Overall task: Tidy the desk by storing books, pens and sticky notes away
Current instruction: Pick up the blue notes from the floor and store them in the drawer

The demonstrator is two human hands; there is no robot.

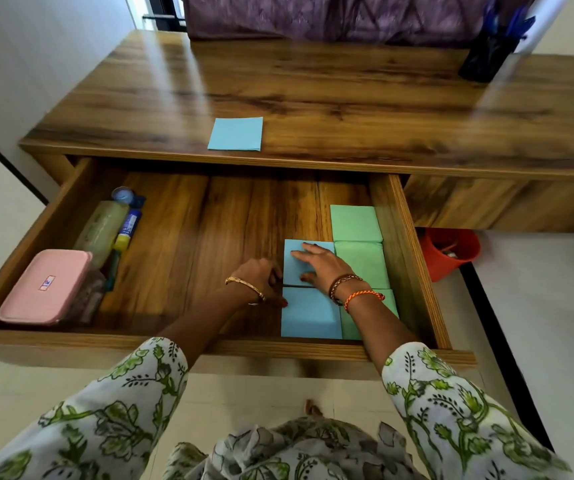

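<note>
1. Head view: the drawer (413,258) is standing pulled out below the wooden surface (313,84), filling the middle of the frame.
2. The right hand (320,266) is lying flat, fingers spread and released, pressing on a blue sticky-note pad (294,263) at the drawer's 3 o'clock side.
3. The left hand (261,277) is curling loosely at that pad's left edge, touching it; whether it is grasping anything I cannot tell.
4. A second blue pad (309,318) is lying just toward 6 o'clock of the first, edges touching.
5. Green sticky-note pads (356,225) are sitting in a row along the drawer's right wall, beside the blue ones.
6. One more blue sticky-note pad (236,134) is lying on the surface at 12 o'clock from the hands, near the front edge.
7. A dark pen holder (486,58) with blue pens is standing at 1 o'clock, far corner.
8. A pink box (44,285) and a bottle (103,226) are resting at the drawer's 9 o'clock end.
</note>
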